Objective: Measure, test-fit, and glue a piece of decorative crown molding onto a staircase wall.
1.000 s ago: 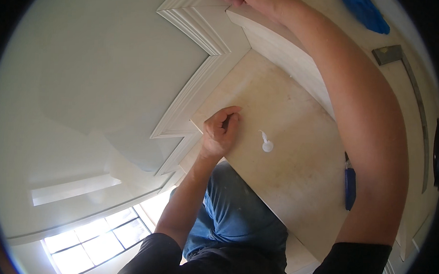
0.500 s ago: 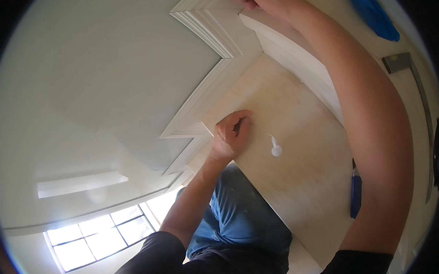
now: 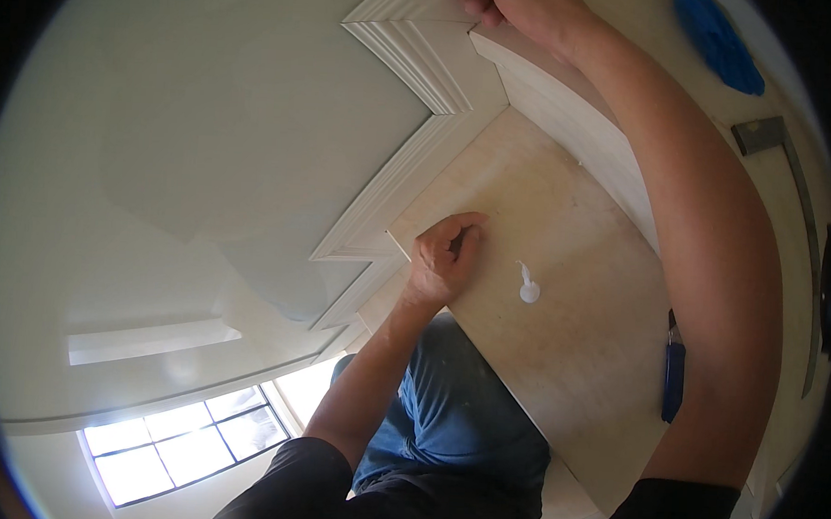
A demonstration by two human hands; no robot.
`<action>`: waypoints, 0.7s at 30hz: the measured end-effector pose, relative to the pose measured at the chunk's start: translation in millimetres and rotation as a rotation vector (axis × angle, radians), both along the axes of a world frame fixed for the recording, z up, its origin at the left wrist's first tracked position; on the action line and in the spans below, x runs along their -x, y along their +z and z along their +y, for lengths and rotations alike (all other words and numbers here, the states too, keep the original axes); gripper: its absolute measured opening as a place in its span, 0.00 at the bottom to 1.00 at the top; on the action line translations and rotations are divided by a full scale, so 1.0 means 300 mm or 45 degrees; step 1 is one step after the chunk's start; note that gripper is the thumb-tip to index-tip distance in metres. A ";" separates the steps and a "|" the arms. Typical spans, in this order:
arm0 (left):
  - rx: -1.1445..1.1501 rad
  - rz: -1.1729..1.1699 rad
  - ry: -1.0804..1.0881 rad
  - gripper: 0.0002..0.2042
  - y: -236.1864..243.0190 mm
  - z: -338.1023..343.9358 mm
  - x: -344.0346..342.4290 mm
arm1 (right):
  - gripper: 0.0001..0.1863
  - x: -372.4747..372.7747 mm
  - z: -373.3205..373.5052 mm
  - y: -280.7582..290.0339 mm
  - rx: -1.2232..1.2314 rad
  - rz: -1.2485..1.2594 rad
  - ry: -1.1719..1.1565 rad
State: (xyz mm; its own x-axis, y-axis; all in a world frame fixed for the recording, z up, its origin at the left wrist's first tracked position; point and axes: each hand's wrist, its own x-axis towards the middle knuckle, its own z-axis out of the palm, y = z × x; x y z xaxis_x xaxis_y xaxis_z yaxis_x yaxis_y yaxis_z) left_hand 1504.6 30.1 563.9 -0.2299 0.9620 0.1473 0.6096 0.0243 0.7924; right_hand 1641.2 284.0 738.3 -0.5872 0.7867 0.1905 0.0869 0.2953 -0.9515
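My left hand [image 3: 446, 257] rests on a pale wooden step [image 3: 574, 350] beside stepped white moulding [image 3: 371, 220], its fingers curled and pressed together with nothing seen in them. To its right lies a small blob of white paste [image 3: 528, 288]. At the top, my right hand [image 3: 521, 14] has curled fingers at the upper edge of a pale board [image 3: 561, 108], next to the top moulding; whatever they grip is hidden. By my right forearm lies a blue-handled tool [image 3: 674, 377], partly covered by the arm.
A glossy white panel [image 3: 198, 139] fills the left. On the upper right are a blue crumpled item [image 3: 722, 46] and a metal square [image 3: 759, 135] with a long blade. A window [image 3: 180, 449] shows at lower left, below the panel; my jeans-clad leg is under the step's edge.
The view has shifted slightly, so the step, moulding and tools appear further right. My right hand has moved slightly right and down in the picture. Both hands keep the same curled shape.
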 end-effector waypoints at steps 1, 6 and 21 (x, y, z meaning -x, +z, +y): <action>-0.006 0.000 0.000 0.09 -0.002 0.000 -0.001 | 0.24 0.000 0.000 -0.001 0.005 0.008 -0.001; -0.015 -0.006 0.007 0.08 0.001 -0.001 0.002 | 0.24 -0.009 -0.027 0.017 -0.024 0.004 -0.024; -0.043 -0.014 0.003 0.08 -0.006 0.003 -0.002 | 0.24 0.000 -0.010 0.010 0.000 -0.022 -0.019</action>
State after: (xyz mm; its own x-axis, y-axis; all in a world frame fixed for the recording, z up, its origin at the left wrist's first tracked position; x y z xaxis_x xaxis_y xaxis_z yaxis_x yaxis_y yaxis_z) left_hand 1505.2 30.9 562.0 -0.2337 0.9560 0.1772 0.6007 -0.0013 0.7995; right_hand 1641.3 280.9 741.4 -0.5789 0.7952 0.1803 0.1075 0.2936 -0.9499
